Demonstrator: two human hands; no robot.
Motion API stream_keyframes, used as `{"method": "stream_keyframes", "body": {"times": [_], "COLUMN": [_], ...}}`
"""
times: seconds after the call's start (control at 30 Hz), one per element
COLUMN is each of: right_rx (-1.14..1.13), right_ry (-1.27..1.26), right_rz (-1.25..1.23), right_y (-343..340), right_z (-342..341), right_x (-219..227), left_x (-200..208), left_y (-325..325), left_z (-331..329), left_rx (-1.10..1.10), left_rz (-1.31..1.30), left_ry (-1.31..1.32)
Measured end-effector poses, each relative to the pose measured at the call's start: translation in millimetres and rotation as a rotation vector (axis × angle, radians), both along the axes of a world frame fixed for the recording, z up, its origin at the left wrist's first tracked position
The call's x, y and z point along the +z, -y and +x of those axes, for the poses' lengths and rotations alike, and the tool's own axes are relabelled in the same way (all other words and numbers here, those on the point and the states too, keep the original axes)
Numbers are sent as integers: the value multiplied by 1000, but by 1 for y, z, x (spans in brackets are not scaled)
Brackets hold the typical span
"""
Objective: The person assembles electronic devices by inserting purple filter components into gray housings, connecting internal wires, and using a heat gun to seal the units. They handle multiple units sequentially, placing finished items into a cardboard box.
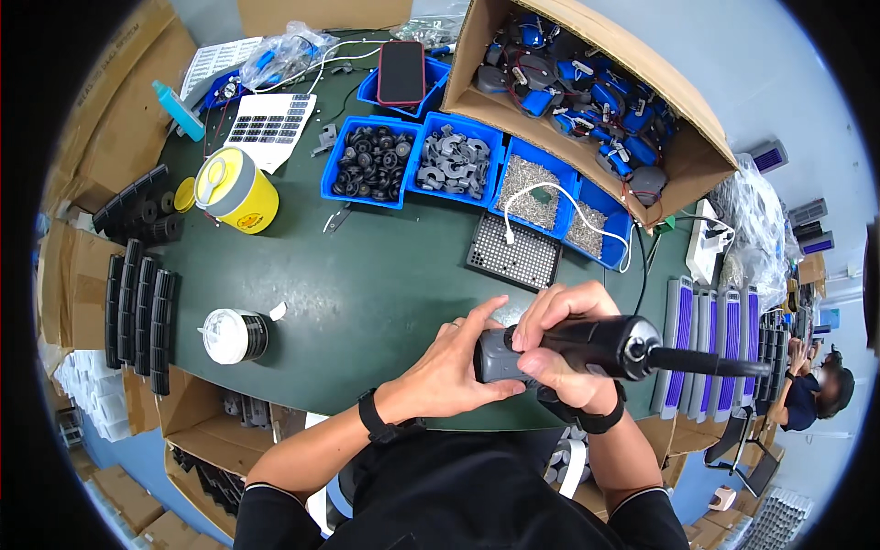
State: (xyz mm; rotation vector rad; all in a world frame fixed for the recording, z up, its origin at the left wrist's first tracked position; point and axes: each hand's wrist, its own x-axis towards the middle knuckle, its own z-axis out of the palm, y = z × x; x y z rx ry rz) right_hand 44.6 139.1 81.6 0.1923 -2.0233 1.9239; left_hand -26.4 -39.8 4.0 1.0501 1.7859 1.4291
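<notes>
Near the front edge of the table, my left hand (445, 368) is closed around a dark grey plastic part (496, 357), with the thumb on its near side and the fingers on the far side. My right hand (570, 307) grips a black electric screwdriver (616, 345) that lies nearly level. A thick black cord leaves its back end toward the right. The front end of the screwdriver meets the grey part, but my right fingers hide the tip. Both wrists wear black bands.
Blue bins (332, 190) of wheels, grey clips and screws stand behind a black perforated tray (490, 257). A carton (587, 69) of blue-wrapped parts leans over them. Left are a yellow jug (247, 203), a white-lidded jar (229, 337) and black rollers (139, 307); purple-grey strips (701, 357) lie right.
</notes>
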Motion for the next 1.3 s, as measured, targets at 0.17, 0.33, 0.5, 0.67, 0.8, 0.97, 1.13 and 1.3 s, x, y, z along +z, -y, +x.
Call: {"method": "stream_keyframes", "body": {"times": [0.17, 0.33, 0.5, 0.67, 0.8, 0.97, 1.13, 1.3], "right_rx": [-35, 10, -10, -167, -272, -307, -297, -432], "right_ry": [8, 13, -16, -163, -83, -75, -129, -113], "right_rz": [-17, 70, 25, -233, -159, -192, -202, -38], "right_y": [2, 0, 0, -9, -19, -20, -19, -11], "right_z": [-3, -4, -5, 3, 9, 8, 14, 15], "right_x": [-2, 0, 12, 40, 27, 12, 12, -12], "left_x": [-2, -2, 4, 29, 41, 44, 38, 38], "left_y": [0, -1, 6, 46, 57, 39, 38, 38], "left_z": [1, -1, -7, -37, -36, -24, -22, -23], "left_rx": [7, 1, -31, -106, -98, -82, -56, -57], "left_rz": [4, 17, -39, -157, -260, -318, -312, -297], "left_ry": [-7, 24, 23, 178, -201, -434, -471, -446]}}
